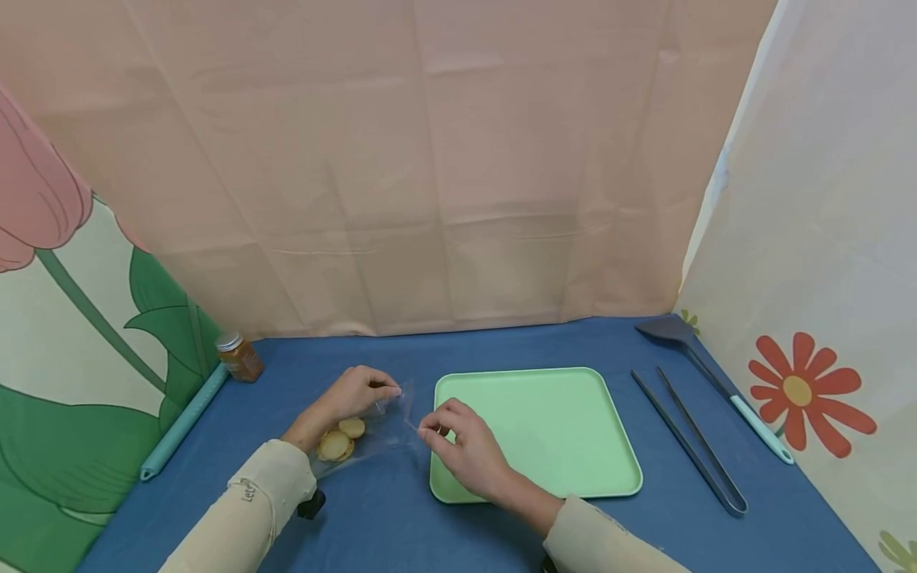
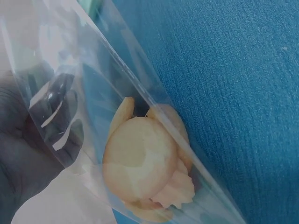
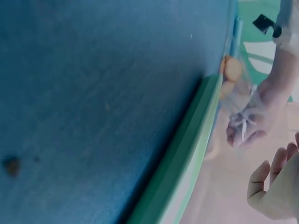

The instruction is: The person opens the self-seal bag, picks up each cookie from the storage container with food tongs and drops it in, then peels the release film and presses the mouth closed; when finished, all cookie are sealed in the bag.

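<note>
A clear plastic bag [image 2: 117,60] with several round golden biscuits [image 1: 333,446] lies on the blue cloth left of centre. My left hand [image 1: 358,391] reaches over the bag and pinches its film near the mouth; the right wrist view shows the gathered plastic at those fingers. Through the film, the left wrist view shows the biscuits [image 2: 139,158] stacked loosely. My right hand [image 1: 467,447] is over the left edge of the light green tray [image 1: 537,430], thumb and fingertips together at a thin pale strip [image 1: 411,426] beside the bag's mouth.
Black tongs [image 1: 691,446] and a turner [image 1: 716,382] with a pale teal handle lie right of the tray. At the left edge are a teal roll [image 1: 186,422] and a silver-lidded jar [image 1: 240,358]. Fabric walls stand behind and at both sides.
</note>
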Available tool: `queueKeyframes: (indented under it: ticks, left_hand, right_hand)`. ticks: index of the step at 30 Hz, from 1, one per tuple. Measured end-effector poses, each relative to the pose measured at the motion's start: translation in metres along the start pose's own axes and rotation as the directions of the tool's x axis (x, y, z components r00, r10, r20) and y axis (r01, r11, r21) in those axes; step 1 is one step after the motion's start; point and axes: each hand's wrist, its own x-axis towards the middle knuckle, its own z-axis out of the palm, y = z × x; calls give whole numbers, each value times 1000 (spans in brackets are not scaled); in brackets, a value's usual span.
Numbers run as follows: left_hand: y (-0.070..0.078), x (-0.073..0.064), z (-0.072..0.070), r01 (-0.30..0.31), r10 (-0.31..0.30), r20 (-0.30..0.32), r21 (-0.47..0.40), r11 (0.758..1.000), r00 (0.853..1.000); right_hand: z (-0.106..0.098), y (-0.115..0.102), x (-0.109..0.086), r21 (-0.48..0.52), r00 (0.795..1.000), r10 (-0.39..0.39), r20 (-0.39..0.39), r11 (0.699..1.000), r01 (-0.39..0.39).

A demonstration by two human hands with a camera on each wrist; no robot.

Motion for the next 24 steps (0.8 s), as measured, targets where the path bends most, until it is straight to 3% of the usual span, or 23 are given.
queueKeyframes:
  ticks: [9, 17, 24]
  left_hand:
    - [-1, 1, -1, -21, 21, -12, 32, 999, 1000]
    - [-1, 0, -2, -31, 31, -24, 33, 999, 999]
    - [-3, 0, -2, -18, 19, -39, 37, 999, 999]
  right_hand:
    - [-4, -15, -12, 17, 999, -28, 16, 999, 28]
    - [-8, -24, -27, 32, 994, -110, 29, 994, 109]
    - [-13, -32, -36, 84, 991, -125, 45, 989, 121]
